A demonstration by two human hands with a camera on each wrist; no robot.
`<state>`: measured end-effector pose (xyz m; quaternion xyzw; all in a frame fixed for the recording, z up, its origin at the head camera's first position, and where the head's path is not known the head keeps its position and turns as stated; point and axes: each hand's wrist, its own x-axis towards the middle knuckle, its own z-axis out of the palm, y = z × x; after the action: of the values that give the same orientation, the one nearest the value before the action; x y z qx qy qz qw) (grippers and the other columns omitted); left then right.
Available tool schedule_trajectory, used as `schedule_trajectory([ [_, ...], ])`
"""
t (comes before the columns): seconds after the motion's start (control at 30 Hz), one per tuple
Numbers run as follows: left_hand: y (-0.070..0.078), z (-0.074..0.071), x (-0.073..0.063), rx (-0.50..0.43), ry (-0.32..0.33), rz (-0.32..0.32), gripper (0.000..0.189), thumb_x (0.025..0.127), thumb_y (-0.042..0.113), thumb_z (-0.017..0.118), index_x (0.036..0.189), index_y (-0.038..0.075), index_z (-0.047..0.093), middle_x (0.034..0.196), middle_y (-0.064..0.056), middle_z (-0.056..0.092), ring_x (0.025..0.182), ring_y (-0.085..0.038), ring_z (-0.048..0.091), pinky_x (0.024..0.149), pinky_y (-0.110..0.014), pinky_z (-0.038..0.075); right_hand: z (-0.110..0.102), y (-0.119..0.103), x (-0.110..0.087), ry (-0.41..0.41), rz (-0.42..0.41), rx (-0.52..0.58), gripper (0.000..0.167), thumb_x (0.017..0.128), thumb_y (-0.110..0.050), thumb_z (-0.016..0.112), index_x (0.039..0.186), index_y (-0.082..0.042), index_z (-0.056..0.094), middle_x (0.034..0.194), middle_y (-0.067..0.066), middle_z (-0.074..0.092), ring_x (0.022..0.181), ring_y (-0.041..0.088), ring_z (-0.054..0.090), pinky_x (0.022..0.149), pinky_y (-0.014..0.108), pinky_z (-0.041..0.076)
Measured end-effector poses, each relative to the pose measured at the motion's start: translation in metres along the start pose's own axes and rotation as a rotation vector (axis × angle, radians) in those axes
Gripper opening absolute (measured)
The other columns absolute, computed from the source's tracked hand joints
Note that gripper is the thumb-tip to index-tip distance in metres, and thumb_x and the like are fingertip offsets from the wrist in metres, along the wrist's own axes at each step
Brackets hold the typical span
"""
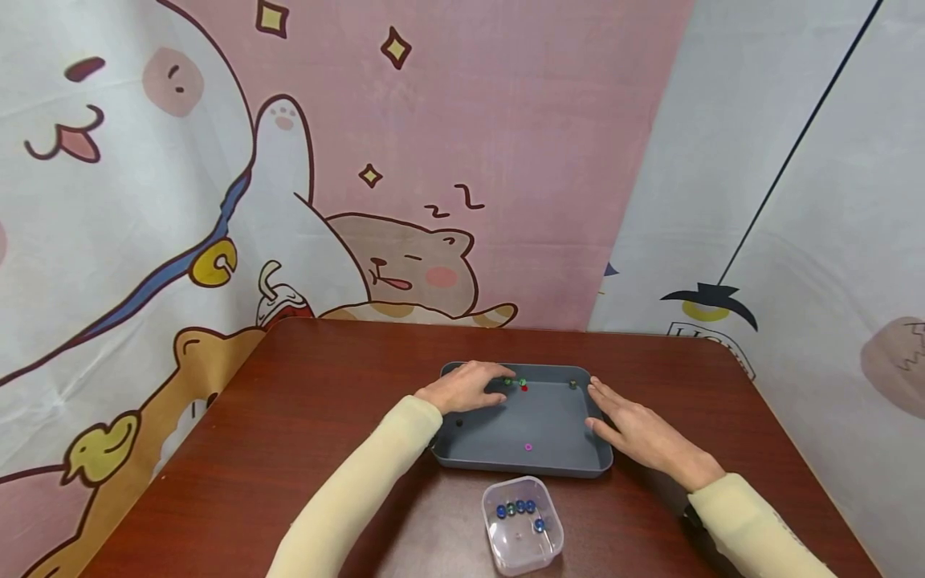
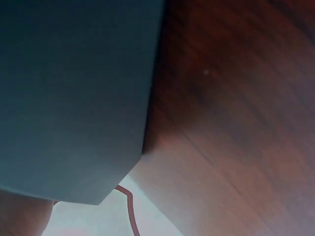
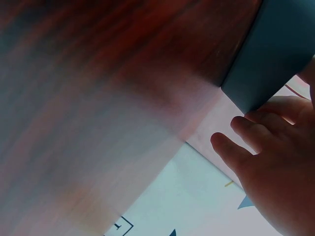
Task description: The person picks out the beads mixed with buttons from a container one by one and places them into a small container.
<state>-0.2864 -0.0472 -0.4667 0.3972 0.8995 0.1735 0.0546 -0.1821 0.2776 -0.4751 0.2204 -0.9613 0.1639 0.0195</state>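
Note:
A shallow grey tray (image 1: 556,425) lies on the table with several small pieces scattered in it. My left hand (image 1: 462,389) reaches over its left side, thumb apart from the loosely extended fingers, near a small green piece (image 1: 523,383) and a red one (image 1: 524,388). At the tray's right rim is my right hand (image 1: 639,429), fingers fairly straight and fingertips right at the edge. In the right wrist view the fingers (image 3: 251,135) lie by the tray's outer wall (image 3: 268,59). Elsewhere in the tray are a magenta ring (image 1: 528,447), a dark piece (image 1: 459,423) and a greenish piece (image 1: 573,384).
In front of the tray, on the near side, stands a clear plastic box (image 1: 516,550) holding several blue and green glass marbles (image 1: 520,506). The brown wooden table (image 1: 325,385) ends at a cartoon-printed cloth (image 1: 535,160) hanging behind and along the sides.

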Motion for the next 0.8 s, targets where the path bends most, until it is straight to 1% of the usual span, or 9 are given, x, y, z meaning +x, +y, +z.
schedule_trajectory([
  [0.27, -0.0012, 0.0007, -0.0004, -0.01, -0.02, -0.017, 0.05, 0.1, 0.028, 0.071, 0.147, 0.015, 0.059, 0.146, 0.0, 0.06, 0.135, -0.013, 0.055, 0.11, -0.033, 0.045, -0.0011, -0.002, 0.0002, -0.001, -0.006, -0.005, 0.069, 0.103, -0.032, 0.066, 0.153, 0.009, 0.042, 0.164, 0.025, 0.032, 0.143, 0.043, 0.045, 0.109, 0.06, 0.041],
  [0.47, -0.0031, 0.0021, 0.0001, -0.005, -0.04, -0.034, 0.051, 0.101, 0.03, 0.071, 0.148, 0.016, 0.058, 0.148, 0.0, 0.058, 0.138, -0.014, 0.052, 0.113, -0.034, 0.042, -0.001, -0.0017, 0.0006, 0.001, -0.01, -0.006, 0.069, 0.103, -0.032, 0.066, 0.153, 0.009, 0.042, 0.164, 0.026, 0.032, 0.142, 0.043, 0.046, 0.109, 0.059, 0.042],
  [0.63, -0.003, 0.0029, 0.0008, 0.01, -0.056, -0.035, 0.052, 0.101, 0.03, 0.071, 0.149, 0.017, 0.057, 0.149, 0.0, 0.058, 0.139, -0.014, 0.051, 0.115, -0.034, 0.04, -0.0002, -0.0009, 0.0018, 0.008, -0.016, -0.008, 0.069, 0.103, -0.033, 0.065, 0.152, 0.009, 0.042, 0.163, 0.026, 0.033, 0.142, 0.043, 0.046, 0.108, 0.06, 0.042],
  [0.8, -0.0027, 0.0032, 0.0012, 0.023, -0.074, -0.02, 0.055, 0.1, 0.029, 0.072, 0.15, 0.017, 0.056, 0.148, 0.001, 0.057, 0.137, -0.013, 0.052, 0.113, -0.033, 0.042, -0.0002, -0.0006, 0.0011, 0.002, -0.008, -0.005, 0.069, 0.103, -0.033, 0.065, 0.153, 0.009, 0.042, 0.164, 0.025, 0.032, 0.142, 0.043, 0.046, 0.109, 0.06, 0.042],
])
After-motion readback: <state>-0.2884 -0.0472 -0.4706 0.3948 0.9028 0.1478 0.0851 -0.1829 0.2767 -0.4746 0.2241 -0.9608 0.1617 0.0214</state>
